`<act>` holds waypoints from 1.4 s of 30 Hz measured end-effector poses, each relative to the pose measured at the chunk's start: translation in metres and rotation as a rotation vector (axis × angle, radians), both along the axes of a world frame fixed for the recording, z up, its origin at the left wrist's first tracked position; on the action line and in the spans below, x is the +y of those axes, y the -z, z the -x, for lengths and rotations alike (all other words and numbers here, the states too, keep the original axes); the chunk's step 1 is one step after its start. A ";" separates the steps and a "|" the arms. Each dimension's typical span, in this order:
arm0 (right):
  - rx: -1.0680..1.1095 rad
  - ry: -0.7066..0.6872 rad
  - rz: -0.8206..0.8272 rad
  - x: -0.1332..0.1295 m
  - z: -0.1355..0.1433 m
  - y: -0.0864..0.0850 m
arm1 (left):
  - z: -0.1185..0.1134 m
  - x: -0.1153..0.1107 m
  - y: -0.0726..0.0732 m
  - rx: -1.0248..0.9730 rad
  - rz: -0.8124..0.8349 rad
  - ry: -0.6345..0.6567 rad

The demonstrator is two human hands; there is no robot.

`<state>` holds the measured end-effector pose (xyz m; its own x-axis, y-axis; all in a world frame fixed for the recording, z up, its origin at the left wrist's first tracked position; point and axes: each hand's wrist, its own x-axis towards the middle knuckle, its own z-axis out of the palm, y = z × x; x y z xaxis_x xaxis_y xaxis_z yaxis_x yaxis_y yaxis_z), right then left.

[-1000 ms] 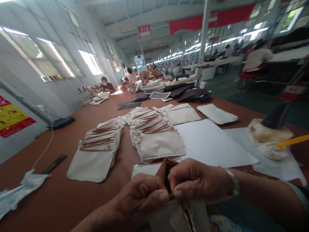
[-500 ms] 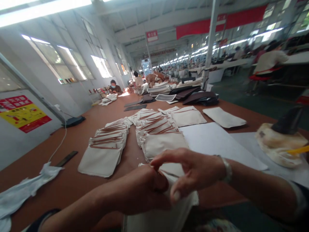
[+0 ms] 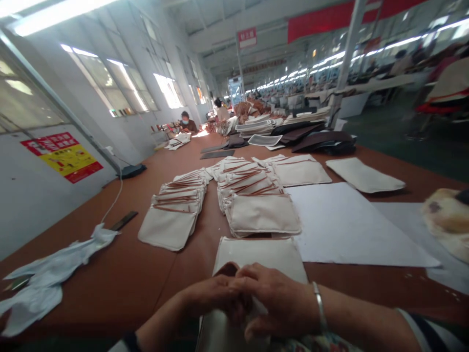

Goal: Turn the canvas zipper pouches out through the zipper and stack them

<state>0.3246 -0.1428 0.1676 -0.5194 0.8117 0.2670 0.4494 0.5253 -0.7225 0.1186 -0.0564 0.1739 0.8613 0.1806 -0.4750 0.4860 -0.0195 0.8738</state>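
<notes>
Low in the head view, my left hand [image 3: 214, 296] and my right hand [image 3: 284, 300] meet over a cream leather-like pouch [image 3: 220, 332]. The fingers of both are bent closed on it, and much of the grip is hidden. A brown strip-like edge [image 3: 229, 267] stands up just above my left hand. Right behind my fingers another cream pouch [image 3: 260, 250] lies flat on the brown table [image 3: 176, 293]. Farther back, overlapping pouches with brown edges form a left stack [image 3: 168, 230] and a middle stack [image 3: 264, 213].
White paper [image 3: 340, 225] lies to the right, with a single cream panel [image 3: 366, 173] behind it. A stained cloth bundle [image 3: 447, 220] is at the right edge. On the left are a crumpled white cloth [image 3: 73, 259] and a dark flat bar [image 3: 124, 221]. Dark panels [image 3: 322, 142] are piled farther back.
My right hand, spread apart from the pouch before, has closed in against my left. Both hands sit lower, the view has turned left, and the flat pouch behind them shows more.
</notes>
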 end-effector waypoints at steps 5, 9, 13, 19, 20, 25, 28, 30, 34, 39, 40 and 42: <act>-0.273 0.025 -0.178 0.001 0.036 0.031 | 0.022 0.013 0.014 0.109 -0.092 -0.012; -0.453 0.037 -0.217 0.004 0.042 0.035 | 0.031 0.017 -0.007 0.152 -0.304 0.027; -0.120 -0.103 -0.165 0.006 0.027 0.001 | 0.029 0.017 -0.031 0.123 -0.404 0.072; 0.482 0.136 0.262 0.014 -0.040 -0.032 | 0.039 0.036 -0.068 0.116 0.054 0.064; 0.476 0.194 0.280 0.017 -0.051 -0.025 | 0.038 0.040 -0.070 0.084 0.114 0.036; 0.244 0.392 0.242 0.029 -0.096 0.019 | 0.009 0.043 -0.060 -0.038 0.155 0.011; 0.112 0.464 0.151 0.021 -0.105 -0.002 | -0.020 0.033 -0.058 -0.105 0.138 0.005; 0.060 0.470 0.077 0.009 -0.100 -0.035 | -0.039 0.023 -0.062 -0.138 0.100 0.015; 0.154 0.223 0.157 -0.018 -0.069 -0.092 | -0.062 0.005 -0.077 -0.160 -0.042 0.045; 0.125 0.270 0.210 -0.027 -0.053 -0.081 | -0.070 -0.002 -0.082 -0.221 0.076 0.026; 0.167 0.263 0.237 -0.028 -0.055 -0.074 | -0.071 -0.003 -0.081 -0.231 0.106 0.011; 0.250 0.226 0.292 -0.027 -0.060 -0.064 | -0.073 -0.004 -0.079 -0.236 0.149 -0.035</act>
<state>0.3847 -0.1703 0.2320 -0.2688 0.9575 0.1046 0.3222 0.1917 -0.9271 0.1911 -0.0603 0.2532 0.9458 0.1551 -0.2853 0.2666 0.1307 0.9549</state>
